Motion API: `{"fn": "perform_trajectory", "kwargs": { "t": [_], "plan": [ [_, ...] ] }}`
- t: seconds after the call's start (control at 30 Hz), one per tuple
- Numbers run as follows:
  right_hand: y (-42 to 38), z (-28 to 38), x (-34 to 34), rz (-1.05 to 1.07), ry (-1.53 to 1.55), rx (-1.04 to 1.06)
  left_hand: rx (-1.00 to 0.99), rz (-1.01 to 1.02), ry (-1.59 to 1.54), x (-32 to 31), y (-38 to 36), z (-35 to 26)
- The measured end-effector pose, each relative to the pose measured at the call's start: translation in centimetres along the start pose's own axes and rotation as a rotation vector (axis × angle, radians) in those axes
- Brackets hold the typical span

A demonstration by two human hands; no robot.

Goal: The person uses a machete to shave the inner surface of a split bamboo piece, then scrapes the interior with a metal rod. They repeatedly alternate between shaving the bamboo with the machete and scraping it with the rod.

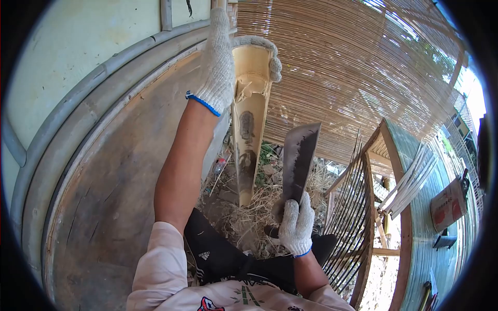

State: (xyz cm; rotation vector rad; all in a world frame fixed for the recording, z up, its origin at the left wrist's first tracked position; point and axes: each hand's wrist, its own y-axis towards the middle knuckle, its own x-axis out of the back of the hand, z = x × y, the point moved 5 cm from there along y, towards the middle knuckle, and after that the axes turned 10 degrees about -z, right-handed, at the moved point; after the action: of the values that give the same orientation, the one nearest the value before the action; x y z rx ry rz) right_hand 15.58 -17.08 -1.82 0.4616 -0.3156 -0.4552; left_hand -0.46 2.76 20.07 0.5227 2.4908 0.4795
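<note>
My left hand (218, 67), in a white knit glove with a blue cuff edge, is closed around the upper part of a split bamboo piece (259, 109). Its fingertips curl over the far right edge. The bamboo stands nearly upright, its hollow pale inside facing me, with dark stains and a torn node wall near the top. My right hand (298, 225), gloved alike, grips a broad dark machete (299, 160) low down; the handle is mostly hidden by the glove. The blade points up, to the right of the bamboo and apart from it.
Straw-like shavings and debris (244, 228) cover the ground. A woven bamboo screen (321, 67) rises behind. To the right stand a slatted bamboo frame (347, 223), a bench with thin strips (412, 179) and a printed container (448, 205). A large wooden surface (114, 202) lies left.
</note>
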Motion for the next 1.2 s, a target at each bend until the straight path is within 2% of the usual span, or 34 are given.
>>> {"fn": "perform_trajectory", "kwargs": {
  "t": [0.13, 0.2, 0.3, 0.33, 0.4, 0.47, 0.5, 0.53, 0.6, 0.63, 0.67, 0.7, 0.8, 0.93, 1.13, 1.17, 1.2],
  "plan": [
    [-0.1, 0.4, 0.1, -0.044, 0.142, -0.026, 0.002, -0.053, -0.03, -0.4, 1.6, -2.3],
    [-0.4, 0.1, 0.2, -0.04, 0.155, -0.031, 0.131, 0.057, -0.13, -1.5, 1.9, -3.4],
    [-1.1, -0.3, 0.2, -0.034, 0.169, -0.055, 0.136, 0.114, -0.265, -1.3, 1.7, -2.7],
    [-1.3, -0.5, 0.1, -0.015, 0.153, -0.063, 0.137, 0.117, -0.258, -1.0, 1.2, -2.0],
    [-1.3, -0.9, -0.2, -0.021, 0.141, -0.071, 0.076, -0.03, 0.015, 0.4, 0.2, 1.1],
    [-1.6, -0.2, -0.5, 0.002, -0.153, 0.155, 0.101, 0.014, -0.009, 2.3, 0.0, 5.0],
    [-1.5, -0.3, -0.5, 0.008, -0.12, 0.183, 0.135, 0.011, -0.054, 3.2, -0.3, 6.9],
    [-1.4, -0.7, -0.9, -0.033, -0.125, 0.156, 0.17, 0.003, -0.098, 3.1, -1.2, 7.4],
    [-0.8, -2.2, -1.4, 0.024, -0.004, -0.132, 0.152, 0.074, -0.123, 2.4, -1.9, 6.8],
    [-0.8, -2.3, -1.5, 0.026, 0.003, -0.135, 0.168, 0.001, -0.093, 2.5, -2.2, 6.8],
    [-0.7, -2.3, -1.7, 0.025, -0.054, -0.087, 0.176, -0.08, -0.062, 3.0, -2.6, 6.5],
    [-0.3, -2.2, -2.1, 0.026, -0.109, -0.031, 0.159, -0.024, -0.06, 3.0, -2.6, 6.1],
    [0.2, -1.2, -3.3, -0.044, -0.079, 0.114, 0.146, -0.045, -0.006, 3.3, -3.4, 5.9],
    [1.4, -2.0, -5.1, 0.006, -0.194, 0.153, 0.104, 0.02, 0.028, 3.3, -3.9, 5.6],
    [1.1, -1.1, -4.9, -0.193, 0.094, 0.147, 0.166, -0.045, -0.027, 3.9, -3.8, 5.4],
    [2.1, -1.1, -6.0, -0.155, -0.078, 0.193, 0.172, -0.044, -0.028, 3.8, -4.0, 5.7],
    [3.1, -1.9, -7.2, 0.028, -0.32, 0.13, 0.155, -0.051, 0.006, 3.6, -4.2, 5.9]
  ]
}}
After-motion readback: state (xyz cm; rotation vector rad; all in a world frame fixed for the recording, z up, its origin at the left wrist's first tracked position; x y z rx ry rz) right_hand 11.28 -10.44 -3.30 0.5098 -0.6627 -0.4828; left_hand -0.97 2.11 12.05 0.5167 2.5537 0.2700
